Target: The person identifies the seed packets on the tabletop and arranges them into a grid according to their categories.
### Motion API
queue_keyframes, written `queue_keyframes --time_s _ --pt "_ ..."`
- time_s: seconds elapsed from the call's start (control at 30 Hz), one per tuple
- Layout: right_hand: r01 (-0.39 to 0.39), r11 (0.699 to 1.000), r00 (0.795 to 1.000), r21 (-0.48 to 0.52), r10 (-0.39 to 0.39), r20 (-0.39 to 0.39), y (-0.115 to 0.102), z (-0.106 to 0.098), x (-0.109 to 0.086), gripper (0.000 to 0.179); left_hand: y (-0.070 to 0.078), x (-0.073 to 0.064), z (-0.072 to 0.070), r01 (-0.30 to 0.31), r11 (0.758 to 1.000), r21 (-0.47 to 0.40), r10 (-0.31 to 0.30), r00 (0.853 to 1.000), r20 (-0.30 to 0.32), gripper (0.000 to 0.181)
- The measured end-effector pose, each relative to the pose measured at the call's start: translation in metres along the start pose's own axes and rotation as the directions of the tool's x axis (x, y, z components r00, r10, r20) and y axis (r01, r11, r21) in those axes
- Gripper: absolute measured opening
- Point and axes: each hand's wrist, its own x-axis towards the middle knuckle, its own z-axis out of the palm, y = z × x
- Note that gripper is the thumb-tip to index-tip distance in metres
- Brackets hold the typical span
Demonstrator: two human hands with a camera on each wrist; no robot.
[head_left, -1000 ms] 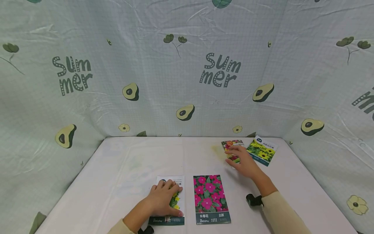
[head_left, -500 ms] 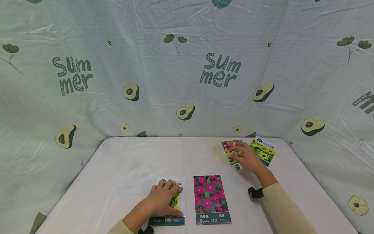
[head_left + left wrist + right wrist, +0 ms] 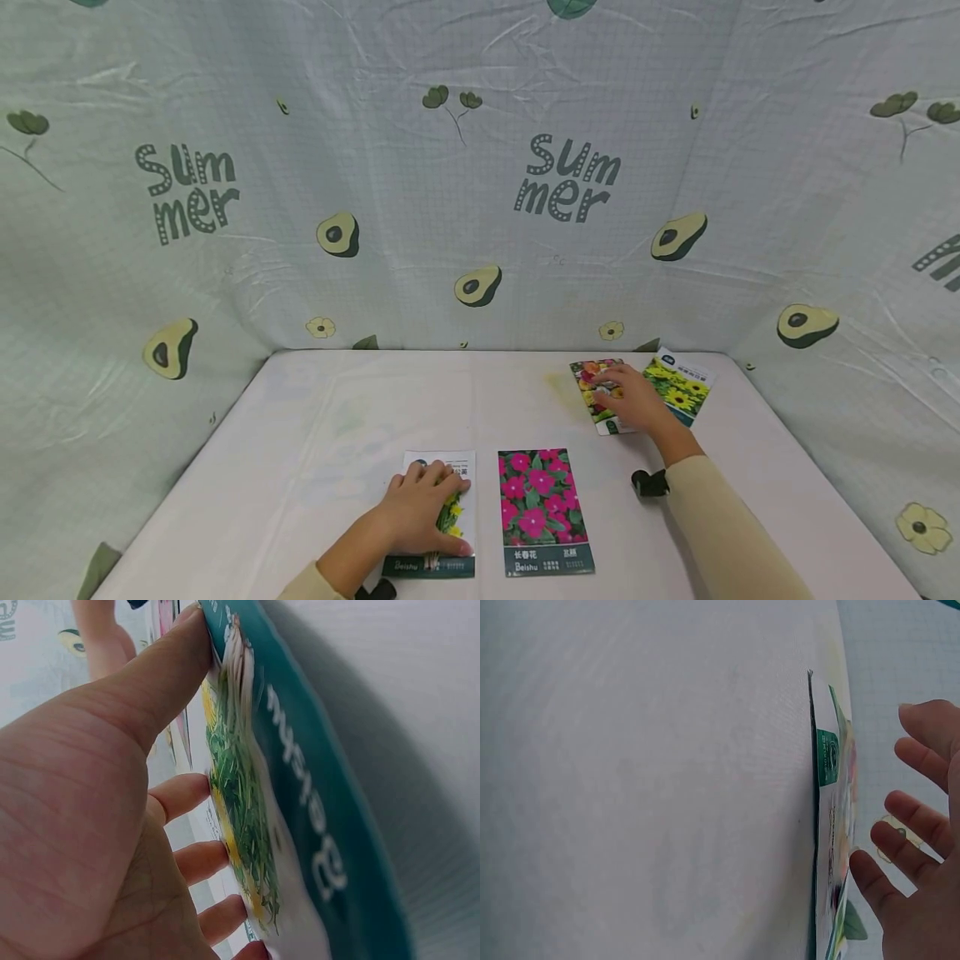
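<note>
My left hand [image 3: 422, 512] rests on a white-and-teal seed packet [image 3: 244, 772] with yellow flowers and green leaves. In the left wrist view the thumb and fingertips touch its face, spread apart. To its right lies a seed packet with pink flowers [image 3: 534, 500], flat on the table. Farther back, my right hand [image 3: 633, 398] is over a seed packet with mixed colourful flowers [image 3: 587, 377], covering part of it. A gap shows between most of its loosely bent fingers and that packet in the right wrist view.
A seed packet with yellow flowers [image 3: 678, 387] lies tilted at the back right, beside the right hand. The table [image 3: 360, 408] is white. A pale printed curtain [image 3: 405, 183] hangs behind it and along both sides.
My right hand has shifted slightly to the right over the mixed-flower packet, uncovering more of its face. The left hand stays on its packet.
</note>
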Motion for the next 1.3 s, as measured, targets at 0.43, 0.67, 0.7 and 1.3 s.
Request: queue_keyframes --time_s 0.43,0.67,0.7,1.3 --pt "-0.064 0.997 0.996 -0.053 0.067 0.065 0.002 0.003 0.012 0.041 -0.005 0.003 0.006 -0.008 1.000 0.001 0.008 1.000 -0.015 0.090" --pt "-0.014 0.996 0.996 -0.087 0.022 0.091 0.005 0.004 0.018 0.044 -0.002 0.000 -0.001 -0.015 1.000 -0.001 0.015 1.000 0.005 0.089" --pt "-0.012 0.996 0.995 -0.087 0.020 0.100 0.005 0.004 0.018 0.045 -0.001 -0.001 -0.002 -0.016 1.000 -0.004 0.016 1.000 0.008 0.089" --pt "-0.005 0.980 0.961 -0.199 0.060 0.271 -0.006 -0.006 0.023 0.057 -0.006 0.002 0.006 -0.019 1.000 0.000 0.019 1.000 -0.019 0.089"
